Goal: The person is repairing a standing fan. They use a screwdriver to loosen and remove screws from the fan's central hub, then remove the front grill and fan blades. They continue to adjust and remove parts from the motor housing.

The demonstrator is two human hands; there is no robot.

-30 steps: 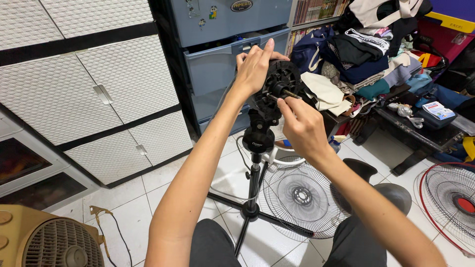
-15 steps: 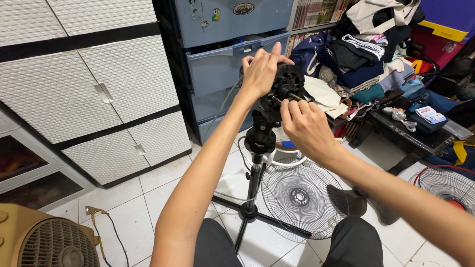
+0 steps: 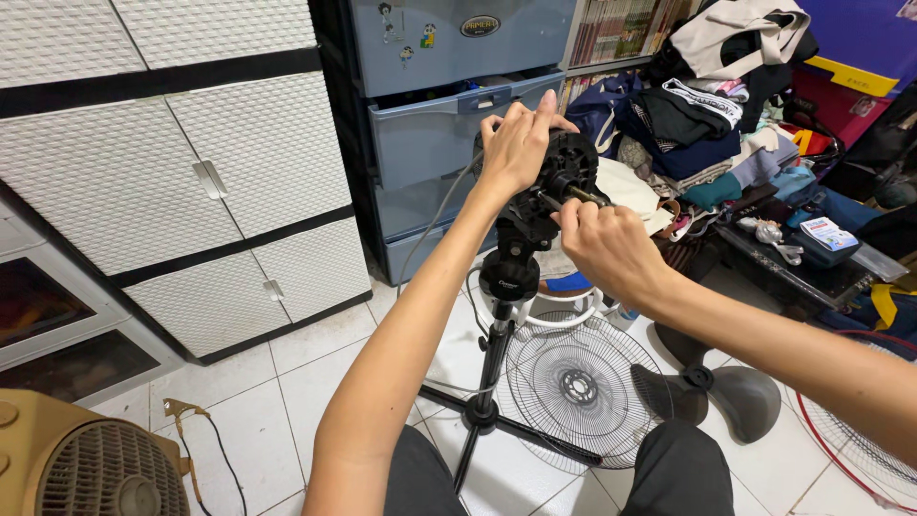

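White floor tiles (image 3: 315, 373) carry one black tripod fan stand (image 3: 492, 363), one round wire fan guard (image 3: 578, 387) lying flat, one dark grey fan blade (image 3: 731, 397) and a second, red-rimmed guard (image 3: 860, 449) at the right edge. Atop the stand sits one black fan motor housing (image 3: 568, 167): the left hand (image 3: 516, 143) wraps its rear in a closed grip, while the right hand (image 3: 607, 244) pinches the metal motor shaft (image 3: 578, 196) in front. Compared with half a second ago, both hands keep those holds and the view has swung slightly.
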